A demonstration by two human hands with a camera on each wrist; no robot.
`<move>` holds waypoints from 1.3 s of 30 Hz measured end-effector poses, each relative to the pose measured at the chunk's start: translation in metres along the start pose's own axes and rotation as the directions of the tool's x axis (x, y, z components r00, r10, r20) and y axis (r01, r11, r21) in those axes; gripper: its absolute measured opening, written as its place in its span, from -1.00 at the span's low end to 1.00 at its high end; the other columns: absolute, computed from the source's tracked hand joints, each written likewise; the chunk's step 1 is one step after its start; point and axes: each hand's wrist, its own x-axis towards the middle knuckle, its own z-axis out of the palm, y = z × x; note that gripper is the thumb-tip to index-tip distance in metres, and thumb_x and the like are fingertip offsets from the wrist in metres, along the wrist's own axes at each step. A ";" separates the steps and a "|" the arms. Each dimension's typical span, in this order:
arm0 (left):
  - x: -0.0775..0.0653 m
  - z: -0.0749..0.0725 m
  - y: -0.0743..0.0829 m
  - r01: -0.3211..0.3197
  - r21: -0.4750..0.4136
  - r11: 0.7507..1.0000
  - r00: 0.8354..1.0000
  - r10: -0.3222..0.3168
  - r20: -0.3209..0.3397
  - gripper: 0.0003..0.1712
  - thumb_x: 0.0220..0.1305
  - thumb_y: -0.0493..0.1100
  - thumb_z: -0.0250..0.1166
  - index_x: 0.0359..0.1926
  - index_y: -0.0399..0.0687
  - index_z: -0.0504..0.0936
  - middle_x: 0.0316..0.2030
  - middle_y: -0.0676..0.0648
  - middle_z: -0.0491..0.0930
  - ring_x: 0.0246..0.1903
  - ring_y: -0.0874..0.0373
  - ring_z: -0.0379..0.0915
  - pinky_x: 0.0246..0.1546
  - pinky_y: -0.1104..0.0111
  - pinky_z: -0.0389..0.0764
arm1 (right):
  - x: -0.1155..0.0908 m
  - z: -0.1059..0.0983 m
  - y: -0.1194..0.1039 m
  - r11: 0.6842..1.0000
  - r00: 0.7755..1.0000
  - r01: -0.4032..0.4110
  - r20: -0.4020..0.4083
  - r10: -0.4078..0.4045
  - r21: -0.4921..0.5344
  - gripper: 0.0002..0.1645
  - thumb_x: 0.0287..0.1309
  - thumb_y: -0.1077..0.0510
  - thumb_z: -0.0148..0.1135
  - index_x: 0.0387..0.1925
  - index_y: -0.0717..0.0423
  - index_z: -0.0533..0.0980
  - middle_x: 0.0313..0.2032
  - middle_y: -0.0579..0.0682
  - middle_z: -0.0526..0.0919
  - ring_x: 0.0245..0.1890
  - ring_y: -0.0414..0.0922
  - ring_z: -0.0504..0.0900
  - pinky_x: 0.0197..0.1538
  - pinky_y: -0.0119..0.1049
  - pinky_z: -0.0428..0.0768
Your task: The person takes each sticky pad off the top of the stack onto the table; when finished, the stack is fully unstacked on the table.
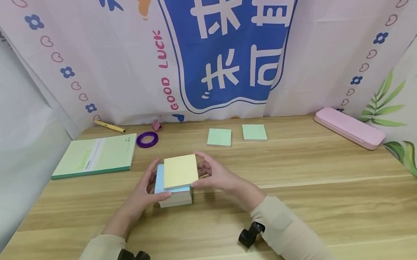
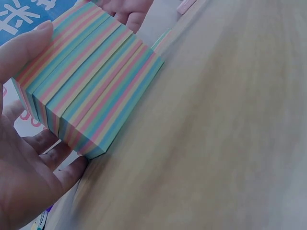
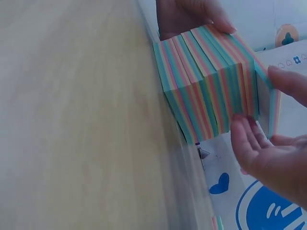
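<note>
A square stack of sticky note pads [image 1: 175,199] stands on the table, with blue on top and striped edges of pink, yellow, blue and green. My left hand [image 1: 144,191] holds it at the left side, thumb by the front corner. Over the stack, shifted a little right, is a yellow-topped sticky note pad [image 1: 180,170]. The right hand [image 1: 217,176] pinches this pad by its right edge between thumb and fingers. In the right wrist view the pad [image 3: 266,108] leans at an angle off the stack, and other fingertips of that hand lie by the stack's side.
Two green note pads [image 1: 219,137] [image 1: 254,132] lie behind the stack. At the back left are a notebook [image 1: 95,155], a purple tape roll [image 1: 147,140], a yellow pen [image 1: 109,126] and a pink binder clip [image 1: 157,125]. A pink case [image 1: 349,127] lies at the back right.
</note>
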 end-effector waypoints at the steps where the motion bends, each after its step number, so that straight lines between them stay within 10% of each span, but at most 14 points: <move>1: 0.000 0.000 0.000 0.000 0.005 1.000 1.000 0.000 -0.003 0.04 -0.07 -0.18 0.33 0.29 0.37 -0.15 0.24 -0.30 -0.12 0.21 -0.13 -0.21 0.15 0.08 -0.13 | 0.001 -0.001 0.003 0.999 1.000 -0.006 0.001 0.006 0.046 0.01 -0.16 0.40 0.25 0.27 0.02 -0.07 -0.15 0.16 0.40 -0.19 -0.04 0.42 -0.09 -0.23 0.43; 7: 0.000 -0.001 -0.001 0.011 0.027 1.000 1.000 -0.011 -0.009 0.04 -0.08 -0.15 0.34 0.29 0.39 -0.15 0.24 -0.30 -0.12 0.21 -0.14 -0.22 0.15 0.08 -0.12 | 0.008 0.002 0.014 0.962 0.999 -0.044 0.020 0.040 0.271 0.16 -0.24 0.51 0.22 0.30 -0.07 -0.19 -0.17 0.17 0.49 -0.22 -0.02 0.51 -0.09 -0.23 0.43; 22: 0.000 0.001 0.002 0.008 0.025 1.000 1.000 -0.008 0.003 0.05 -0.07 -0.16 0.33 0.29 0.37 -0.17 0.24 -0.31 -0.15 0.21 -0.14 -0.24 0.15 0.07 -0.13 | 0.003 -0.019 0.017 0.951 0.997 -0.047 0.069 0.027 0.306 0.10 -0.22 0.55 0.16 0.28 -0.13 -0.10 -0.08 0.24 0.43 -0.16 0.03 0.48 -0.09 -0.20 0.44; 39: -0.002 0.000 0.003 0.004 0.030 1.000 1.000 -0.005 0.011 0.03 -0.03 -0.17 0.31 0.30 0.36 -0.18 0.26 -0.30 -0.26 0.22 -0.15 -0.32 0.15 0.04 -0.17 | -0.031 -0.152 0.004 0.921 0.998 0.058 0.006 -0.065 0.386 0.06 -0.10 0.65 -0.15 0.31 -0.09 -0.29 -0.20 0.17 0.46 -0.35 -0.09 0.50 -0.21 -0.34 0.48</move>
